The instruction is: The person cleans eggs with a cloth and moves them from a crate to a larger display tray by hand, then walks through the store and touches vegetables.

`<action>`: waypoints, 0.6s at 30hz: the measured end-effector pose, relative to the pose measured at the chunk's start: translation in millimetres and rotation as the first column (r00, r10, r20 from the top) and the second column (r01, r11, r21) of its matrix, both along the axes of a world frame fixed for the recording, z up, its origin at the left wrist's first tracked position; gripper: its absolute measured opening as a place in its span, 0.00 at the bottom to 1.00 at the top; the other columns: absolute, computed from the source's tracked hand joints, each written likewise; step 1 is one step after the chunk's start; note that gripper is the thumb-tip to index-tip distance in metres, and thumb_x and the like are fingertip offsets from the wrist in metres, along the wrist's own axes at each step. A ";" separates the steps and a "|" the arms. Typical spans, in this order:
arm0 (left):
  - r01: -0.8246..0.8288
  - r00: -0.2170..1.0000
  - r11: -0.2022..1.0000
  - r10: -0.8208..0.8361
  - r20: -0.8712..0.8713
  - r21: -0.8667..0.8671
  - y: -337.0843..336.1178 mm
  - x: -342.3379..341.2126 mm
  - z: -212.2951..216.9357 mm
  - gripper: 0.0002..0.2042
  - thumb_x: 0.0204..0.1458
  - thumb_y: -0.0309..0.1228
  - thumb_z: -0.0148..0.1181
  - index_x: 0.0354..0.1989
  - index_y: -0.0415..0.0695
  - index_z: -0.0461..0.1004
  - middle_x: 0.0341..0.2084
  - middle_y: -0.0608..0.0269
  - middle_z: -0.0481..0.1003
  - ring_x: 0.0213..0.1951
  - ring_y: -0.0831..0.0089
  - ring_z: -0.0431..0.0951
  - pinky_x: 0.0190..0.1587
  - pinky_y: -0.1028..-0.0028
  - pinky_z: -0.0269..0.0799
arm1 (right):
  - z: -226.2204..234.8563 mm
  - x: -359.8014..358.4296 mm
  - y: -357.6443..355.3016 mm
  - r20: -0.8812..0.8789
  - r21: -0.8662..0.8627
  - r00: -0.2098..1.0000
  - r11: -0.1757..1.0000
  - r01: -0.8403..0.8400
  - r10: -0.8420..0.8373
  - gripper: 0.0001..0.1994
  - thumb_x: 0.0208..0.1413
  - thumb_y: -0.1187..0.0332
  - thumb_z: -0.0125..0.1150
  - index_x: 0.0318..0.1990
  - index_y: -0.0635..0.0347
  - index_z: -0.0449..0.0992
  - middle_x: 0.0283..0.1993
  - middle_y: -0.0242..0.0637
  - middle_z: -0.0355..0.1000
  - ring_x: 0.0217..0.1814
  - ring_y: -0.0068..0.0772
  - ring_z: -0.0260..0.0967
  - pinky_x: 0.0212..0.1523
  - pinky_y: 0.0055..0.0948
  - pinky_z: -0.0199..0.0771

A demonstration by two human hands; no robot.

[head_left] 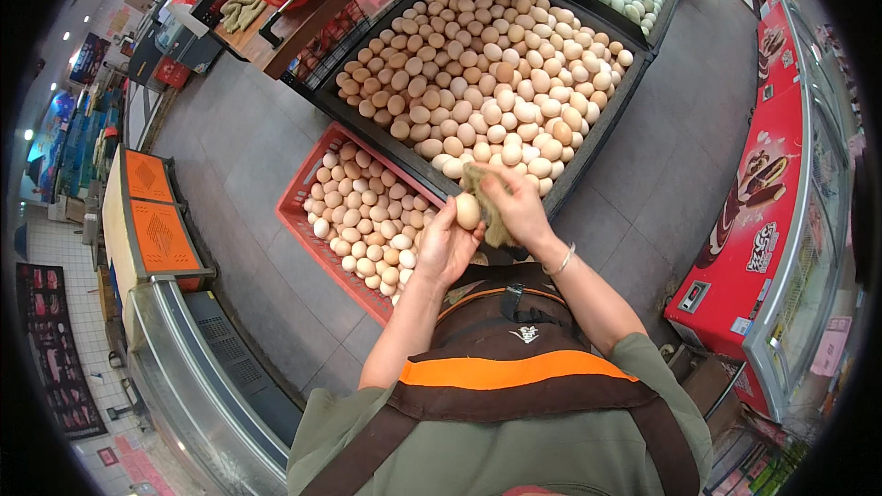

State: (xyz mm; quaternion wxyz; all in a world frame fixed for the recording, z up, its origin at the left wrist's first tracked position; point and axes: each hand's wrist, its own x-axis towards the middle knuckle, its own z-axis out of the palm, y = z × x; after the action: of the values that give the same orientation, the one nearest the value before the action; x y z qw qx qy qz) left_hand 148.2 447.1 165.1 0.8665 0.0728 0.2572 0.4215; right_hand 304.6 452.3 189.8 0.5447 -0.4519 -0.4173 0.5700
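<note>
1. In front of the near corner of a black tray (608, 122), the person's two hands meet close together, both forearms reaching up from the lower edge and slanting inward.
2. The left hand (446, 246) is turned up, its thumb along the left side of a single pale egg (468, 212) and its fingers curled below; this grip is closed round the egg.
3. The right hand (516, 209) is bent over from the right, its back mostly upward, clutching a greenish-brown cloth (498, 228); a pale bracelet (561, 260) circles the wrist.
4. The egg sits at the fingertip end of the left grip, its upper face exposed, with the cloth right at its right side; whether they touch, I cannot tell.
5. Beyond the hands, brown and cream eggs (496, 64) are heaped in the tray.
6. To the left of the left hand, a red crate (317, 253) holds more eggs, beside the tray and just beyond the apron (501, 317).
</note>
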 end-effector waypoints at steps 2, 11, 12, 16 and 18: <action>-0.058 0.997 0.998 0.057 -0.045 -0.015 0.7 4.9 10.3 0.15 0.66 0.35 0.41 0.54 0.39 0.65 0.46 0.57 0.72 0.46 0.67 0.73 0.52 0.69 0.71 | 6.0 -10.1 -13.8 0.464 0.337 0.879 0.940 -0.060 -0.110 0.17 0.55 0.68 0.62 0.53 0.59 0.75 0.48 0.41 0.76 0.50 0.33 0.73 0.52 0.29 0.72; 0.097 0.995 0.994 -0.099 -0.033 -0.057 0.8 -2.0 0.9 0.15 0.61 0.29 0.51 0.54 0.38 0.65 0.50 0.55 0.71 0.54 0.62 0.71 0.61 0.60 0.67 | -15.3 -3.7 4.3 0.103 0.002 0.995 1.000 -0.021 0.021 0.10 0.59 0.70 0.59 0.44 0.67 0.76 0.38 0.32 0.75 0.40 0.18 0.70 0.41 0.20 0.71; 0.104 0.994 0.992 -0.106 -0.029 -0.075 -0.2 -0.8 5.8 0.15 0.60 0.28 0.53 0.54 0.38 0.65 0.50 0.54 0.70 0.53 0.60 0.72 0.60 0.60 0.69 | -6.2 1.2 8.3 0.207 -0.003 0.978 0.999 -0.036 0.036 0.11 0.59 0.70 0.59 0.45 0.68 0.75 0.37 0.31 0.75 0.40 0.18 0.70 0.41 0.20 0.71; -0.008 0.997 0.981 -0.007 -0.078 -0.192 -0.5 -5.2 9.2 0.17 0.59 0.27 0.54 0.55 0.37 0.64 0.50 0.54 0.70 0.51 0.62 0.73 0.56 0.62 0.73 | -1.0 13.4 5.3 0.138 -0.098 0.989 0.995 -0.033 0.046 0.16 0.58 0.65 0.61 0.49 0.65 0.75 0.39 0.36 0.78 0.41 0.22 0.73 0.44 0.24 0.72; 0.028 0.999 0.995 -0.031 -0.033 -0.096 0.9 -8.8 -3.2 0.16 0.59 0.27 0.55 0.54 0.37 0.64 0.49 0.55 0.70 0.51 0.63 0.73 0.56 0.62 0.73 | 1.3 2.9 -11.5 0.437 0.276 0.898 0.958 -0.077 -0.054 0.16 0.58 0.64 0.61 0.50 0.65 0.75 0.38 0.36 0.77 0.41 0.22 0.72 0.44 0.24 0.72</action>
State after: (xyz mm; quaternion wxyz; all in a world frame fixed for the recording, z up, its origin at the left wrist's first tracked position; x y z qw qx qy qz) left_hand 139.4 448.0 162.0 0.8706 0.0422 0.2909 0.3945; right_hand 307.5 440.8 191.0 0.4924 -0.4831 -0.6101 0.3898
